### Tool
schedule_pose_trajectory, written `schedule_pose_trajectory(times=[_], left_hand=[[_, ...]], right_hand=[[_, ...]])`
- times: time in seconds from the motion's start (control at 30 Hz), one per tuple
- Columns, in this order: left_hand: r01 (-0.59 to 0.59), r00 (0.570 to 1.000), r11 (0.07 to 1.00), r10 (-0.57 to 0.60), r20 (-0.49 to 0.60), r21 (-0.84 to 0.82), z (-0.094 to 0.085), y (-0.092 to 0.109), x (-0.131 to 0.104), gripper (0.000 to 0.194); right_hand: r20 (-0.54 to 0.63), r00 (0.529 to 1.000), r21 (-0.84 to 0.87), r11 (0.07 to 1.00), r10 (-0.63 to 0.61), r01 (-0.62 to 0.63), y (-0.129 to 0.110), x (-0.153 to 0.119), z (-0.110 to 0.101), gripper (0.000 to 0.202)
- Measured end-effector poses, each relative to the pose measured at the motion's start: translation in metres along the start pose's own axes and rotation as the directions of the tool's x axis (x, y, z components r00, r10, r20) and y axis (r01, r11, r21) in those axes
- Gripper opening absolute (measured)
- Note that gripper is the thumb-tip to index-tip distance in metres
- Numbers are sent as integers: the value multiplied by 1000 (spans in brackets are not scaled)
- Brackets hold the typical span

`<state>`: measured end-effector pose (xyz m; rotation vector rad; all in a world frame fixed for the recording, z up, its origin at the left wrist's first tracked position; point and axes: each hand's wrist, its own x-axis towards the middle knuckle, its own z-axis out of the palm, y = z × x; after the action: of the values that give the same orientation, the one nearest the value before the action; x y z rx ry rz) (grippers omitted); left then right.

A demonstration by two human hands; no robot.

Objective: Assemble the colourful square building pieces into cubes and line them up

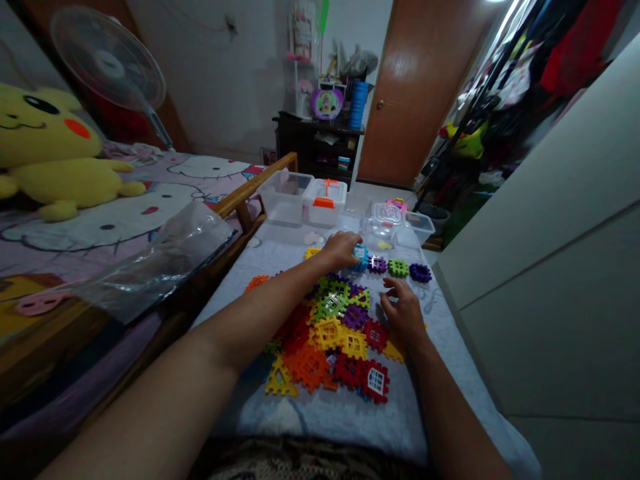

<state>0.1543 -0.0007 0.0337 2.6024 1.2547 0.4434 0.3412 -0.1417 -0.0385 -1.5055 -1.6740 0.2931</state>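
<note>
My left hand (341,249) reaches to the far side of the table, its fingers closed on a light-blue toothed building piece (361,257). That piece stands at the left of a row with a purple piece (377,265), a green piece (399,268) and a dark-blue piece (420,273). Just in front of this row is my right hand (401,308), fingers apart and nothing in them. Between my arms lies a heap of loose toothed pieces: green (334,303), yellow (329,333), orange (309,367) and red (375,381). My left forearm hides part of the heap.
Clear plastic boxes (287,197) and one with orange latches (325,202) stand at the table's far end. On the left, a wooden bed rail (253,189) runs alongside, with a plastic bag (165,257) over it. A white cabinet (555,287) borders the right.
</note>
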Motion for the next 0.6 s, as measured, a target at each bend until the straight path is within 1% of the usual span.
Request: schedule_pose_trajectory(times=[0.17,0.4,0.5,0.6], left_hand=[[21,998,999,-23,54,32,15,-3,13,52],[27,995,999,-31,96,46,25,-8,15,50],[20,994,999,-25,104,47,27,-9,15,53],[2,997,1000,-5,81,29,21,-9,12,62]], right_hand=[[-4,1000,-14,1000,-1,0,-1,0,1,28],[14,1000,-24,999,-21,21,-5,0,0,27],[5,1000,-33,999,-24,24,-5,0,0,28],[6,1000,-30,999,-17,17,-4,0,0,28]])
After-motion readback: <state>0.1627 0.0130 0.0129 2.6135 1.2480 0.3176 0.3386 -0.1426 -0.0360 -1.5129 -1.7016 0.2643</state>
